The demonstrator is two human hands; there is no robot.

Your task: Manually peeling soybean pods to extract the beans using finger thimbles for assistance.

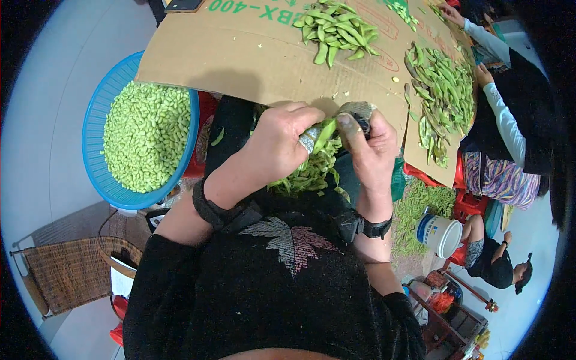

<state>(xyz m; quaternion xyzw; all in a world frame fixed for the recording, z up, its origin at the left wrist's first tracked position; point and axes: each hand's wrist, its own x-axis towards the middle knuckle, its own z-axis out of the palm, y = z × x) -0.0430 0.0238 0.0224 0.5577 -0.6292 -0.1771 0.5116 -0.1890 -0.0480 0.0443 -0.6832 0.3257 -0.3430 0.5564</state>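
Note:
A green soybean pod (326,133) is pinched between my two hands, just off the near edge of the cardboard. My left hand (279,141) closes on one side of it, with a patterned wrap on a finger. On the other side, my right hand (373,144) grips it with thumb and fingers; the thumb looks stained and there is a wrap about the fingers. Below the hands, a heap of pods and shells (306,177) lies near my lap. A blue basket (90,141) to the left holds many shelled green beans (147,135).
Flat cardboard (210,57) covers the table, bearing one pod pile (342,30) and a larger one (444,90) at right. A co-worker's hands (483,77) reach in there. Right of me stand a white bucket (441,234) and scattered pods (414,219); a woven chair (66,273) is lower left.

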